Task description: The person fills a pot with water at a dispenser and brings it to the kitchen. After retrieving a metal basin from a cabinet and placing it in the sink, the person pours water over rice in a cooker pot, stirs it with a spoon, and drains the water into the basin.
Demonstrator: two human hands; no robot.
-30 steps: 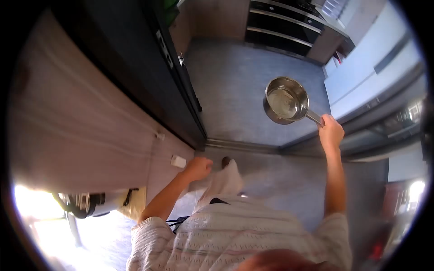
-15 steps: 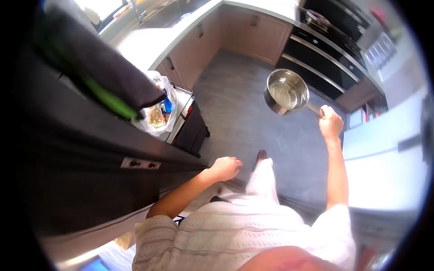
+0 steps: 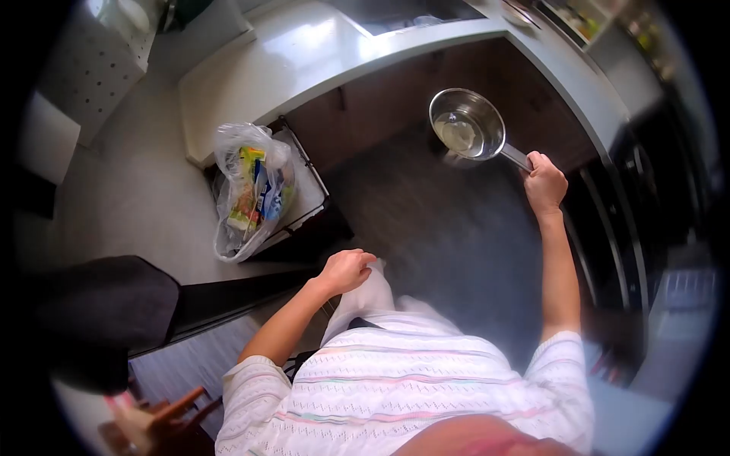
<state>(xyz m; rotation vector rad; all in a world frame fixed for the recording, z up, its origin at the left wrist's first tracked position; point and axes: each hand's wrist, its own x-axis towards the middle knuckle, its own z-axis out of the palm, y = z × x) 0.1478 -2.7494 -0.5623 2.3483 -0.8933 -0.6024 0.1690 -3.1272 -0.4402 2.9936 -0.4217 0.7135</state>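
Observation:
A shiny metal saucepan [image 3: 477, 114] is held out in front of me over the floor. My right hand [image 3: 546, 182] is wrapped around its straight handle [image 3: 517, 157]. The bottom of the pan looks wet or reflective; whether it holds clear liquid I cannot tell. My left hand [image 3: 348, 270] hangs in front of my left leg, its fingers curled in, and nothing shows in it. To the left of that hand, a clear plastic bag [image 3: 228, 220] with colourful food packets [image 3: 262, 194] lies on top of a dark wheeled cart [image 3: 300, 239].
A white countertop [image 3: 296, 64] curves along the far side, with dark cabinets below it. Black drawer fronts [image 3: 608, 220] with metal handles are at the right. Grey floor [image 3: 449, 228] stretches beneath the saucepan. A dark rounded shape [image 3: 114, 304] and wooden furniture [image 3: 167, 418] are at the left.
My view has turned left, bringing the counter and bag nearer. The saucepan stays in my right hand, now slightly higher and further left in view. My left hand also appears further left.

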